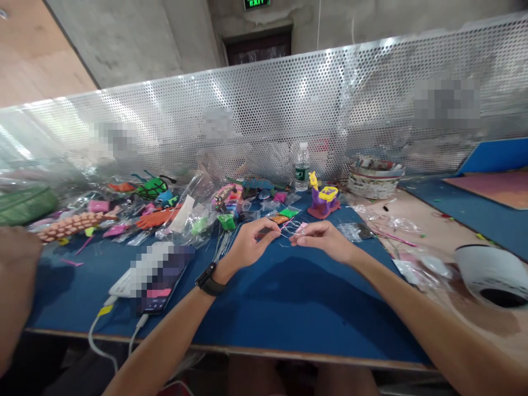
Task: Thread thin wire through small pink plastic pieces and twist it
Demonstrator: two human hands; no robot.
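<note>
Above the blue table mat (289, 297), my left hand (253, 242) and my right hand (324, 240) face each other with fingertips pinched. Between them runs a thin, pale, curved wire (291, 224), gripped at the left end by my left thumb and forefinger and on the other side by my right fingertips. A small pink bit shows behind the right fingers; I cannot tell whether it is held. Just beyond lie a green clay packet (290, 212) and an orange-brown packet (279, 219). A purple and yellow clay figure (324, 197) stands behind my right hand.
Clay animals, bags and a bundle of wires (223, 242) crowd the left and back. A phone (165, 286) with cables lies front left, near another person's arm (16, 286). A water bottle (302, 168), paper basket (375, 179) and white cup (490, 275) stand around.
</note>
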